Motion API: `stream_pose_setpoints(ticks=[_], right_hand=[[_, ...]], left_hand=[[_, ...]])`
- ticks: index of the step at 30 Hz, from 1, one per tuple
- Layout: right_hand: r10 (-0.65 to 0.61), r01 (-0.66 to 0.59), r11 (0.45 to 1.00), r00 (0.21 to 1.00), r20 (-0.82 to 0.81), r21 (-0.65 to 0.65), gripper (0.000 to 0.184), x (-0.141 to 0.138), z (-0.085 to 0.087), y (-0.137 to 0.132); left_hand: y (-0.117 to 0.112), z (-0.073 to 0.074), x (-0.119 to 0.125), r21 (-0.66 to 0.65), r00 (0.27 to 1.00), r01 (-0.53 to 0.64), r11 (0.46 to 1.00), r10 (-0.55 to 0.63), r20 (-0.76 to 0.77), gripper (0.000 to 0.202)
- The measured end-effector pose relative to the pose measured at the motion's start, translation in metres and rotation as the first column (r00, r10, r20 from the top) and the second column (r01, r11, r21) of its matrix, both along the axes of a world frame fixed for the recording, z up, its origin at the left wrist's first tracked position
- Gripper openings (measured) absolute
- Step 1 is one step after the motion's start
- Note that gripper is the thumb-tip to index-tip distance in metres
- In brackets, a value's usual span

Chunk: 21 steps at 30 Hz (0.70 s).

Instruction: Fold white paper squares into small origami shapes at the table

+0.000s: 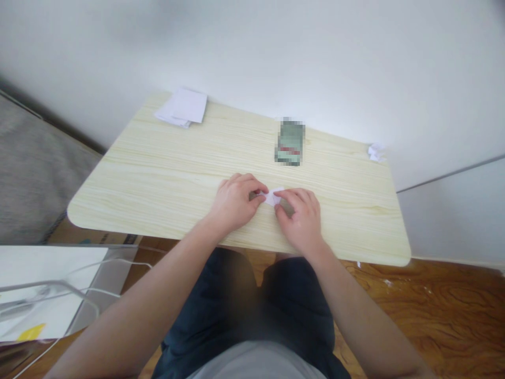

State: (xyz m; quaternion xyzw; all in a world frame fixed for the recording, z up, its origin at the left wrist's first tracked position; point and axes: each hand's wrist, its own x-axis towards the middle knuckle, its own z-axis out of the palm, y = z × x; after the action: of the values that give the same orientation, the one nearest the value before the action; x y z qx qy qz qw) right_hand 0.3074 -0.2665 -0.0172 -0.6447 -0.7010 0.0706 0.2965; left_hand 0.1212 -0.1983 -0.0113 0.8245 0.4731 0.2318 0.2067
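Observation:
A small folded piece of white paper (272, 198) is held low over the front middle of the wooden table (158, 173). My left hand (239, 200) pinches its left end between thumb and fingers. On the right side, my right hand (300, 213) grips the paper in the same way, thumb below and forefinger above. The fingers partly cover the paper, so its full shape is hidden. Beyond the hands lies a phone (290, 142) with a greenish screen, blurred into blocks.
A stack of white paper sheets (189, 105) lies at the table's back left corner. Crumpled white paper (376, 152) sits at the back right edge. The wall (276, 58) rises behind the table. At lower left stands a white surface (51, 284) with cables.

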Motion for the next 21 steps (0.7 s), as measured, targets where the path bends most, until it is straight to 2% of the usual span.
stream_pose_setpoints(ticks=[4,11,15,17,21], right_hand=[[0.002,-0.002,1.0,1.0,0.03,-0.002,0.028,-0.002,0.0,0.001],[0.017,-0.018,1.0,0.997,0.069,0.01,0.03,-0.003,0.0,0.002],[-0.089,0.087,0.995,0.995,0.045,0.049,0.041,-0.002,-0.002,0.007],[-0.111,0.11,0.993,0.994,0.022,0.053,0.034,-0.004,-0.004,0.009],[-0.066,0.069,0.996,0.996,-0.059,0.061,0.013,-0.01,-0.006,0.011]], left_hand=[[0.003,-0.002,-0.006,0.01,0.999,0.031,0.999,-0.031,0.038,0.022],[-0.002,-0.002,-0.005,0.075,0.998,-0.013,0.997,0.009,0.055,0.029],[-0.005,-0.001,-0.005,0.107,1.0,0.009,0.994,-0.012,0.022,0.032],[-0.006,0.0,-0.005,0.115,1.0,0.018,0.993,-0.02,0.014,0.034],[-0.006,0.0,-0.004,0.121,1.0,0.008,0.993,-0.011,0.027,0.033]])
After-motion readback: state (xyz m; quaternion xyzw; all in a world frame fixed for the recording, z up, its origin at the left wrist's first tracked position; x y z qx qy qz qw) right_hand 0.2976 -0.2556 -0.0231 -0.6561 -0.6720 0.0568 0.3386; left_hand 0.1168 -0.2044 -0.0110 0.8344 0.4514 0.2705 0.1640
